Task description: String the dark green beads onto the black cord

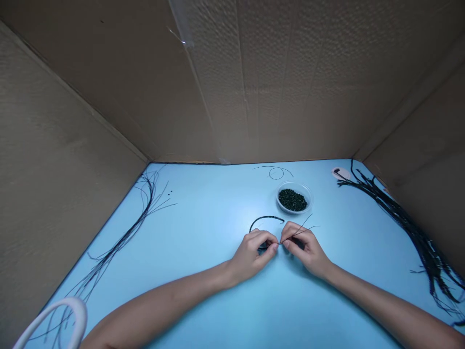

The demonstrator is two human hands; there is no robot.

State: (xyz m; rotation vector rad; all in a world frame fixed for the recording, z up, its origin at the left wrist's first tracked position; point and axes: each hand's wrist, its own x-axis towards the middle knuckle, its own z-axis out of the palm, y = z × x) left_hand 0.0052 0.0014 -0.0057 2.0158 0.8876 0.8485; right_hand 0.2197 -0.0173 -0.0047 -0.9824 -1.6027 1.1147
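My left hand [255,251] is closed in a pinch on a dark beaded strand [268,217], which curves up behind it and ends in a small hook shape near the bowl. Close beside it, my right hand [304,247] pinches thin dark wire [302,230]; two loose ends stick out past its fingers to the upper right. The fingertips of both hands nearly meet, with a short bit of the strand's end between them. Just beyond the hands stands a clear round bowl [310,194] of small dark green beads [292,199].
Loose thin wires [134,228] lie along the left side. A thick bundle of dark beaded strands [407,223] runs down the right, by a whitish disc [340,173]. One looped wire [276,173] rests behind the bowl. Cardboard walls [254,97] enclose the blue table [203,203]. A white curved thing [78,310] is lower left.
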